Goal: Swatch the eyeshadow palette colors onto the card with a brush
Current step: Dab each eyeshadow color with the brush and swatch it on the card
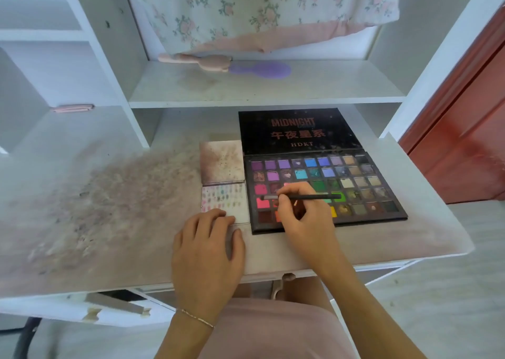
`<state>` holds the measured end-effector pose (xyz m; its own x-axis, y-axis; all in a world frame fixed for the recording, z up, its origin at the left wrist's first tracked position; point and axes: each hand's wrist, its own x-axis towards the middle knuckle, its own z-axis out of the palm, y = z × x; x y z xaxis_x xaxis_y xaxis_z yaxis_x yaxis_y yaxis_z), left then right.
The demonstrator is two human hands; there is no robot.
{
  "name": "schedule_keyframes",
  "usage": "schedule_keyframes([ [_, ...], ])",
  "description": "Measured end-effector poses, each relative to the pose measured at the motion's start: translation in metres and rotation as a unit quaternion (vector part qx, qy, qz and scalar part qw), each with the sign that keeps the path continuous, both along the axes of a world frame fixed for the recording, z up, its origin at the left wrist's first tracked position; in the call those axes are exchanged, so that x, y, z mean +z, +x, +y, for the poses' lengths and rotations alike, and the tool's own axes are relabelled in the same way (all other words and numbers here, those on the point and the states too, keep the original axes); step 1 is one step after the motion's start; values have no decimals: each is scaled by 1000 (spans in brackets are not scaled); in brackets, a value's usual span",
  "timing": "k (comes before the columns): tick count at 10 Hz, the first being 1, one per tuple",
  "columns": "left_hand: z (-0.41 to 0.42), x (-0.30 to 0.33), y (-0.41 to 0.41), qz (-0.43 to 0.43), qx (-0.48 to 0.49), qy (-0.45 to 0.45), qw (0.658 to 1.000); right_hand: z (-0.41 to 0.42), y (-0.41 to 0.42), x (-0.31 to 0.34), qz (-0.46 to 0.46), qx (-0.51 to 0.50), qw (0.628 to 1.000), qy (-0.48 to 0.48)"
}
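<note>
Right hand (303,214) pinches a thin black brush (300,197) level over the red pans of the open eyeshadow palette (325,189), its bristle tip seemingly just above a pan. Flat and spread, the left hand (207,252) pins the near edge of the white swatch card (226,203), dotted with coloured marks, just left of the palette on the powder-smeared white desk (109,208).

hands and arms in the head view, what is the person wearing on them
Both hands, left and right, are bare: no gloves, and no rings that can be made out. The forearms are bare too, with no sleeves in view. The only thing worn is a thin chain bracelet on the left wrist.
</note>
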<state>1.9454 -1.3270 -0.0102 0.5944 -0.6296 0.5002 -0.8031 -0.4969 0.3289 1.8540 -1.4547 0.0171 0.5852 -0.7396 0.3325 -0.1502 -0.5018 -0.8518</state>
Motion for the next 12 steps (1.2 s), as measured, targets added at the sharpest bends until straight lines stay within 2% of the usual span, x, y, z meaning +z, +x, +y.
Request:
schedule_keyframes([
  [5, 1, 2, 0, 13, -8, 17, 1000, 6, 21, -5, 77, 19, 997, -16],
  [12, 0, 2, 0, 14, -8, 21, 1000, 7, 22, -3, 92, 15, 996, -7],
])
